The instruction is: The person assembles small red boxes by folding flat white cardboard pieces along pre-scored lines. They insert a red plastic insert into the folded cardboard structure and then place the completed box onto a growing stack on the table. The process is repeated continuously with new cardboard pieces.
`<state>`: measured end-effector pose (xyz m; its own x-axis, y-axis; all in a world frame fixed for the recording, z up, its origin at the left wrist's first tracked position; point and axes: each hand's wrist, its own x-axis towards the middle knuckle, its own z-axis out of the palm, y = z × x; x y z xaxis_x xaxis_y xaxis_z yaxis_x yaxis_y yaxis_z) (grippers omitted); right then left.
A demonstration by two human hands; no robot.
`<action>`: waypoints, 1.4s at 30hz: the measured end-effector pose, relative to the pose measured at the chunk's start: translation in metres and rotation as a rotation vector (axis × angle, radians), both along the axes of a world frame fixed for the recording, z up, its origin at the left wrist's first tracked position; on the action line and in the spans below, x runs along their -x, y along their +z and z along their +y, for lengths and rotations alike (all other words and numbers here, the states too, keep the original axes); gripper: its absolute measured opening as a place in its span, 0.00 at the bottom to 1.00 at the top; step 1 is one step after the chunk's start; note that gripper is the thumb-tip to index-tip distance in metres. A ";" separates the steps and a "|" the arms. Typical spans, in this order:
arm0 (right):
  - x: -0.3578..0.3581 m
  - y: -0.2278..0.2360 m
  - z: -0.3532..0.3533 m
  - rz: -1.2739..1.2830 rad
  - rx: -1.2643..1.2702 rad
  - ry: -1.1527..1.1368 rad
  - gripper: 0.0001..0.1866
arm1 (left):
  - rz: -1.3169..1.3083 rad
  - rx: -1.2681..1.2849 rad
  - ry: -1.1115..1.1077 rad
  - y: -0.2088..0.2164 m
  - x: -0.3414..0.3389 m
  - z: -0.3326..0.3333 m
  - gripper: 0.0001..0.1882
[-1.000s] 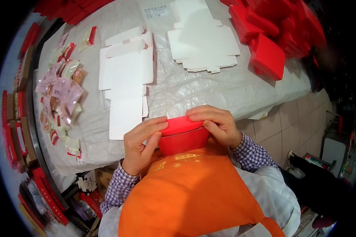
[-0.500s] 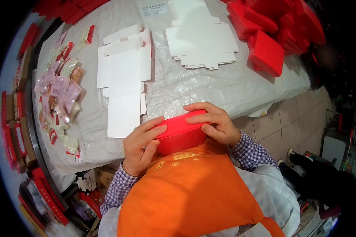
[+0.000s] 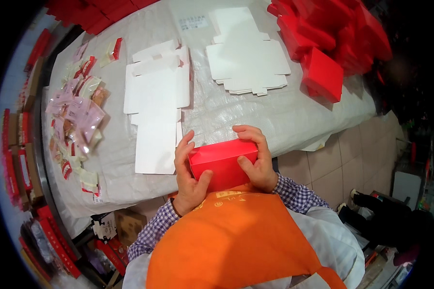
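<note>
A red cardboard box is gripped between both my hands, close to my orange apron at the table's near edge. My left hand clasps its left end, thumb on the near face and fingers along the far side. At the right end, my right hand presses its thumb on the near face, with fingers curled over the top corner. The box looks folded into shape and its top panel is down. Beyond it lie flat white box blanks, one stack left of centre and another farther back.
Small wrapped packets lie scattered along the table's left side. Red boxes are heaped at the far right, and more red card sits at the far left. A pale woven sheet covers the table. Shelved goods line the left.
My hands have shifted from pressing the box's top to clasping its two ends. The box has tilted, showing more of its near face.
</note>
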<state>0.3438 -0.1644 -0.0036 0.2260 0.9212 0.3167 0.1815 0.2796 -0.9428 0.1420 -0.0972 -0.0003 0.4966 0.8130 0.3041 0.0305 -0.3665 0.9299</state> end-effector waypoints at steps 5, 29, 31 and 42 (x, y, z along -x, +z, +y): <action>0.000 -0.004 -0.005 0.194 0.157 0.108 0.32 | 0.000 0.135 -0.033 0.003 0.002 -0.002 0.40; -0.011 0.007 0.007 0.167 0.412 -0.013 0.44 | -0.002 0.454 0.102 0.014 -0.034 0.033 0.35; -0.041 0.022 0.004 0.203 0.404 -0.154 0.42 | -0.070 0.452 0.025 0.028 -0.045 0.034 0.37; -0.245 0.047 0.001 -0.324 0.404 -1.035 0.29 | -0.077 0.519 -0.008 0.030 -0.039 0.032 0.32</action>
<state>0.5891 -0.1637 0.0429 0.8935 0.3900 0.2224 0.3970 -0.4548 -0.7972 0.1814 -0.0653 0.0302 0.4954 0.8626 -0.1024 -0.0457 0.1436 0.9886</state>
